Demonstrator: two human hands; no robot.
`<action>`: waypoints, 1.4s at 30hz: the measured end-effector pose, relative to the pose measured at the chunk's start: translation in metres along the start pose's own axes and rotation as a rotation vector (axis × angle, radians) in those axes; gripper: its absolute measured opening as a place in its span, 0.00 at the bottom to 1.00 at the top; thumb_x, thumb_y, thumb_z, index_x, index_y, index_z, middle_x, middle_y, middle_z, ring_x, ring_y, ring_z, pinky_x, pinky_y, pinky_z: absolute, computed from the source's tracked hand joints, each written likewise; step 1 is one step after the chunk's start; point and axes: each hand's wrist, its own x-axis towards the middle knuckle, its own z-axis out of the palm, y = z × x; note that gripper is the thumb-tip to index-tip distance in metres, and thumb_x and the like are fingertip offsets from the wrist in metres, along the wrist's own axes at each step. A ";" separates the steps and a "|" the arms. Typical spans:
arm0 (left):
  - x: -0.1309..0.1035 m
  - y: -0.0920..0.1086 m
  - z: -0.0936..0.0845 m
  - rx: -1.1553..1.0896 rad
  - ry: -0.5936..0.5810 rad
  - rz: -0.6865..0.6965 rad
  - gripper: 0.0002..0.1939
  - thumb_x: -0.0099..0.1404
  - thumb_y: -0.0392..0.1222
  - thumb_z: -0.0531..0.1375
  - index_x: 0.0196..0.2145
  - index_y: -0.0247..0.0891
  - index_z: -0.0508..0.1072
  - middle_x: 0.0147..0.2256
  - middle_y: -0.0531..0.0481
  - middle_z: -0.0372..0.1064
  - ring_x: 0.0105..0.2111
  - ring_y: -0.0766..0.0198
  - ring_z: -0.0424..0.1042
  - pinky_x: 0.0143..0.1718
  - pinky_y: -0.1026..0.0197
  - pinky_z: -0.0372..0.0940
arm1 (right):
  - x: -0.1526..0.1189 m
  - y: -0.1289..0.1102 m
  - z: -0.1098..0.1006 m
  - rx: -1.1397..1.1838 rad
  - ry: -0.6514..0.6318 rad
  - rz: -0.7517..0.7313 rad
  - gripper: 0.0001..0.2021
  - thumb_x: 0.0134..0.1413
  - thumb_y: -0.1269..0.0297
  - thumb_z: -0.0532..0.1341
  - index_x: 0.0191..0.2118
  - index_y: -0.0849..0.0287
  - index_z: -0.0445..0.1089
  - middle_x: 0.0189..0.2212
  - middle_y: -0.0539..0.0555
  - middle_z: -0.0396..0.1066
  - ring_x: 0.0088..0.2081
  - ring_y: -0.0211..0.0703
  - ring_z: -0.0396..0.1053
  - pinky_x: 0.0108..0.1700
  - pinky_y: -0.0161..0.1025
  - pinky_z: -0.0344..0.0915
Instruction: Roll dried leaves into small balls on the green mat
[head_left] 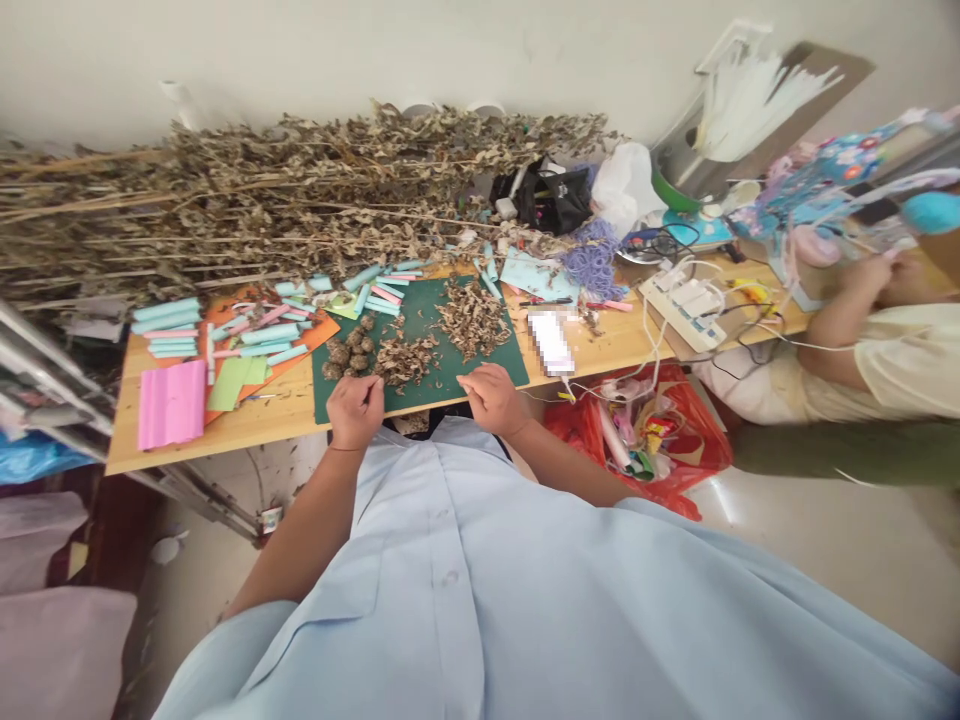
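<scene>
Left hand [356,410] and right hand [493,397], both curled narrow, at the near edge of the green mat [420,305]; whether either grips anything, I cannot tell. Brown balls [350,352] lie just beyond the left; two leaf piles [474,320] lie rightward, bare mat between. Paper rolls [361,299] crowd the far left corner.

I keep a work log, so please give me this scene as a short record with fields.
Left hand: fingers curled, near the brown balls; contents unclear
Right hand: fingers curled, at the near edge of the green mat; contents unclear
On mat: balls, two piles of dry leaves
Left of mat: blue and pink rolls, pink sheet
Behind mat: dried stalks
Right of mat: power strip
</scene>
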 end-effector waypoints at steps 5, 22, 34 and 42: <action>-0.002 0.003 0.001 -0.007 -0.046 0.006 0.12 0.70 0.43 0.56 0.35 0.40 0.79 0.33 0.43 0.77 0.36 0.56 0.73 0.43 0.55 0.66 | 0.023 0.004 0.005 -0.018 0.086 0.042 0.14 0.66 0.64 0.54 0.49 0.52 0.76 0.43 0.56 0.79 0.47 0.52 0.73 0.56 0.53 0.67; -0.004 0.002 0.005 -0.017 -0.034 0.062 0.12 0.71 0.42 0.56 0.34 0.40 0.78 0.29 0.44 0.74 0.34 0.58 0.71 0.40 0.56 0.65 | 0.146 0.003 0.039 -0.057 -0.214 -0.023 0.16 0.65 0.53 0.59 0.52 0.48 0.77 0.51 0.56 0.76 0.55 0.56 0.70 0.60 0.56 0.65; -0.005 0.002 0.004 -0.045 -0.048 0.049 0.12 0.71 0.42 0.56 0.33 0.40 0.78 0.30 0.44 0.75 0.34 0.58 0.72 0.40 0.55 0.65 | 0.154 -0.004 0.044 -0.067 -0.140 -0.030 0.14 0.64 0.63 0.56 0.44 0.54 0.79 0.48 0.57 0.78 0.52 0.54 0.71 0.56 0.54 0.67; -0.001 0.005 0.002 -0.151 -0.030 0.016 0.09 0.69 0.43 0.58 0.38 0.39 0.79 0.35 0.44 0.78 0.38 0.58 0.74 0.45 0.54 0.68 | 0.117 -0.024 0.029 0.308 0.014 0.288 0.10 0.53 0.56 0.64 0.36 0.55 0.77 0.32 0.53 0.78 0.33 0.45 0.73 0.40 0.44 0.70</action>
